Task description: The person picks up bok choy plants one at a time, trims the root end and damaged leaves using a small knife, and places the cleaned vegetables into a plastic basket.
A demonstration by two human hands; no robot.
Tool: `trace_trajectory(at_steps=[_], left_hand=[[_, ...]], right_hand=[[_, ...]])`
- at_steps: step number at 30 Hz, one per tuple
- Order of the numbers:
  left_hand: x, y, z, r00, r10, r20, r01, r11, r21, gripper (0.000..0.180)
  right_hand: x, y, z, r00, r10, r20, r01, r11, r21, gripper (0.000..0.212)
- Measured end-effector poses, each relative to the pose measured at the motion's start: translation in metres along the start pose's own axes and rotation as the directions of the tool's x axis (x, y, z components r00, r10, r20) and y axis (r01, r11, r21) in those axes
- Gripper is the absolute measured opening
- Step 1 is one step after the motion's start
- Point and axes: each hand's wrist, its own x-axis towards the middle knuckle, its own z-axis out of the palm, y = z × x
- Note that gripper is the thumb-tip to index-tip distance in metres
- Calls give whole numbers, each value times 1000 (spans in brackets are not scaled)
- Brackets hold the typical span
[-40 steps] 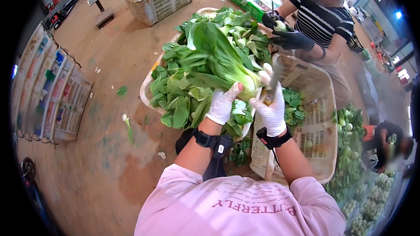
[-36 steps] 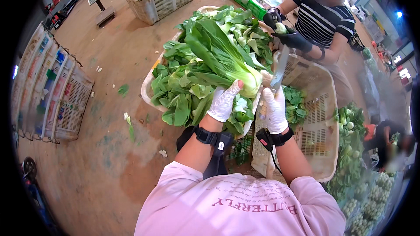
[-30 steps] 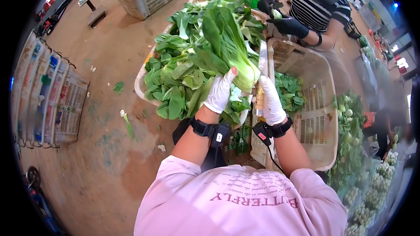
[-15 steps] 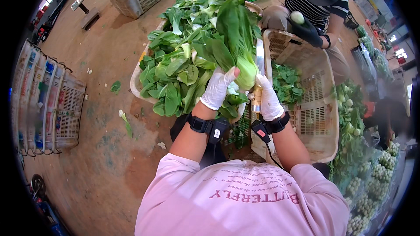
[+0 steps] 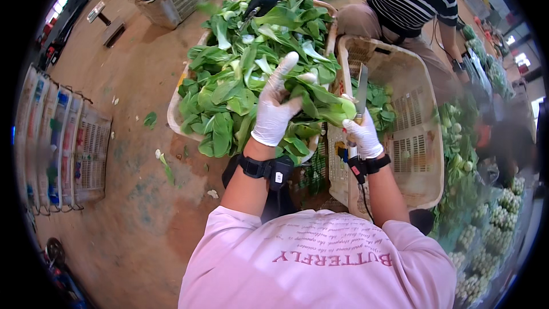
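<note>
My left hand (image 5: 273,106), in a white glove, is open with its fingers spread beside the leaves of a bok choy (image 5: 329,106). The bok choy lies aslant between my hands, its leaves toward the left and its pale base against my right hand. My right hand (image 5: 365,136), gloved too, is closed round the handle of a knife (image 5: 362,88) whose blade points up and away. Whether these fingers also press on the bok choy base I cannot tell. Beneath my left hand is a crate (image 5: 175,113) heaped with bok choy and loose leaves.
A second crate (image 5: 432,131) on the right holds some greens. Across from me sits a co-worker in a striped shirt, one black-gloved hand (image 5: 264,1) over the heap. Stacked crates (image 5: 180,0) stand far left, another crate (image 5: 86,143) at left. Bundled greens (image 5: 494,229) lie at right.
The bok choy has gone from upright to slanting, and my left hand has opened off it. My right hand and knife shifted right. The co-worker's gloved hand reached left over the heap.
</note>
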Motion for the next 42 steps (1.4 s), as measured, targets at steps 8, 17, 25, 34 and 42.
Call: trace_trajectory(at_steps=[8,17,25,34,42], left_hand=[[0,-28,-15,970,-7,-245,50,985,167,19],[-14,-125,96,958,-251,138,176,897,405,21],[-43,-220,133,862,-250,441,-422,128,898,43],[-37,-219,140,844,-363,394,-353,178,919,37],[-36,-220,141,843,-331,424,-392,162,906,37]], right_hand=[[-141,-86,-145,798,-136,-588,-118,920,-373,45],[-255,-162,-425,393,-707,-588,-322,494,-808,41],[-47,46,-325,628,106,-771,-271,958,-90,29],[25,312,-411,178,336,-925,-302,913,273,23],[67,305,-400,315,545,-777,48,808,587,83]])
